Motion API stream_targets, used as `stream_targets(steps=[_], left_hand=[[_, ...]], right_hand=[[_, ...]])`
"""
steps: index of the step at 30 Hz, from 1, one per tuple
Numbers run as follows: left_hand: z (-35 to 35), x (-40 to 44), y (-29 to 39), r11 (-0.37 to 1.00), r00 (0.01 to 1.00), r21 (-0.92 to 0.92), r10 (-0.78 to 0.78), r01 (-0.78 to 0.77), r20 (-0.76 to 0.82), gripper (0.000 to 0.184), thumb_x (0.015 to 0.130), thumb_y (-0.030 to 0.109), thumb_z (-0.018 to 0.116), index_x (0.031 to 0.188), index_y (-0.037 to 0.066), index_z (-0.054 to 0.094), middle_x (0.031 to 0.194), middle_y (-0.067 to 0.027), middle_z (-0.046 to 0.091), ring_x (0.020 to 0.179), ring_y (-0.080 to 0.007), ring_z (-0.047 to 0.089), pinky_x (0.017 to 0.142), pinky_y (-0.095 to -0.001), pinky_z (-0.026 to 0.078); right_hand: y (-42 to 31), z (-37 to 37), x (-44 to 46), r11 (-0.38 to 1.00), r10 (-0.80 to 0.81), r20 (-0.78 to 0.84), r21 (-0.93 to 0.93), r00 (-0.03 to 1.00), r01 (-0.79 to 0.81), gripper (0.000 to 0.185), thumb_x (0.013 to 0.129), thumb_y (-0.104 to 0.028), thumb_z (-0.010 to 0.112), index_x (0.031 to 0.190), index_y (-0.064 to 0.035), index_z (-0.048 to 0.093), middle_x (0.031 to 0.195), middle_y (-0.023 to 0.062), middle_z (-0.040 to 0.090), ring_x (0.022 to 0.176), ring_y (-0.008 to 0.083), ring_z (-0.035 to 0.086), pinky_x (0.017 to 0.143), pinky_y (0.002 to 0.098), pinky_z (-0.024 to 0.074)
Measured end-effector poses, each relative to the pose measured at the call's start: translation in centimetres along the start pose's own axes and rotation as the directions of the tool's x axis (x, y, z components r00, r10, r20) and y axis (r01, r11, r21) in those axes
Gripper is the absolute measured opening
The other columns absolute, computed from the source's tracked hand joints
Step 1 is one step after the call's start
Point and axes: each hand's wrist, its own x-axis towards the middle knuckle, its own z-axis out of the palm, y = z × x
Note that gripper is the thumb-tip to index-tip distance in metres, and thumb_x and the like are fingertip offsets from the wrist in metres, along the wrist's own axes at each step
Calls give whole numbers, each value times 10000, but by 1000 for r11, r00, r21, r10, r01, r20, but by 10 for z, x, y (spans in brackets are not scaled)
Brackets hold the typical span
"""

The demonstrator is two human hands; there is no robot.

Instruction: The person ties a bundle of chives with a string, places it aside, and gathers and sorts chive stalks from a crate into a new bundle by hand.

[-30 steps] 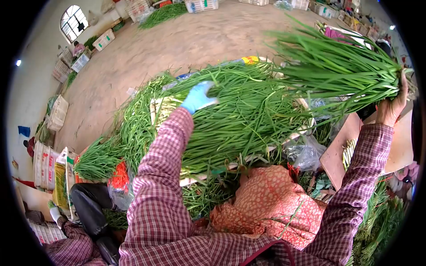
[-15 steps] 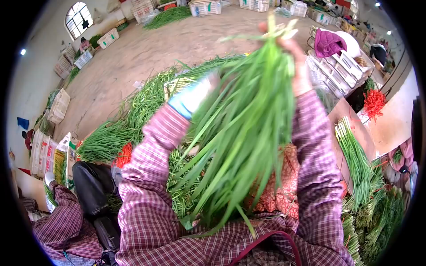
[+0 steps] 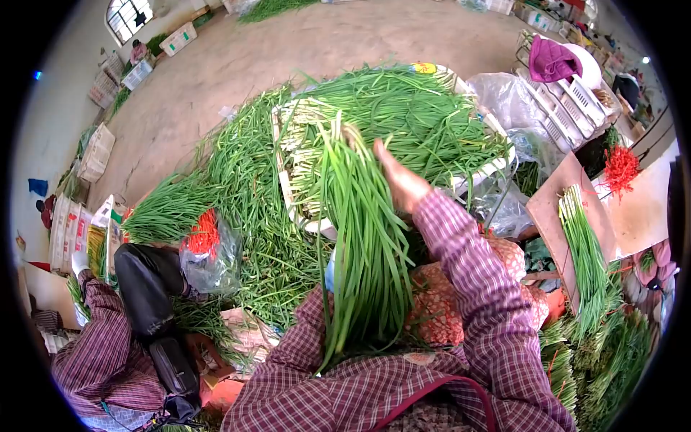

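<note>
A bunch of garlic chives (image 3: 363, 237) hangs in front of my chest, pale stem ends up and green leaves trailing down. Near the top, my right hand (image 3: 404, 181) is closed round it, with fingers partly behind the stems. My left hand is hidden behind the leaves; only a bit of its light blue cuff (image 3: 330, 272) shows beside them, so its grip cannot be seen. Just beyond the bunch stands a white crate (image 3: 283, 173) heaped with more chives (image 3: 410, 101), their pale ends to the left.
Loose chives (image 3: 252, 165) spread left of the crate. Red ties (image 3: 204, 232) lie in a plastic bag; another red bundle (image 3: 620, 169) hangs at right. Tied chives (image 3: 584, 248) rest on a brown board (image 3: 551, 201). A co-worker's sleeve (image 3: 108, 353) is at lower left.
The bunch has come down and left from its raised position, and its leaves now hang straighter. My left hand has dropped behind the leaves. The crate has come into clear view.
</note>
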Motion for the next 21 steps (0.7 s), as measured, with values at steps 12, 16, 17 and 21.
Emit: stream_targets(steps=[12,16,17,21], left_hand=[[20,-8,-22,957,986,247,166,-156,-22,593,1010,441,242,1422,24,327,1338,-184,490,1198,-280,522,1015,-424,441],[9,-4,-29,931,983,-356,137,-85,123,963,837,771,321,1471,51,237,1424,-240,374,1241,-390,461,1005,-546,426],[11,-9,-29,935,983,-348,126,-73,134,985,822,785,324,1477,56,222,1431,-238,364,1241,-402,454,1006,-558,418],[32,-18,-9,1000,981,-11,19,-17,192,866,875,636,469,1459,28,268,1383,-226,433,1196,-382,496,1013,-511,418]], right_hand=[[109,33,-112,546,-16,-277,-808,961,-224,1244,712,-751,598,1437,106,62,851,323,634,731,427,665,684,437,561],[132,46,-115,363,-115,-306,-899,945,-247,1119,783,-652,597,1430,122,112,678,229,630,541,329,631,509,416,524],[133,50,-116,287,-162,-288,-929,944,-234,1064,808,-604,600,1424,132,139,622,191,621,486,293,611,462,402,506],[127,67,-112,186,-315,-214,-969,925,-161,921,809,-467,624,1397,136,251,519,94,566,402,237,544,398,360,449]])
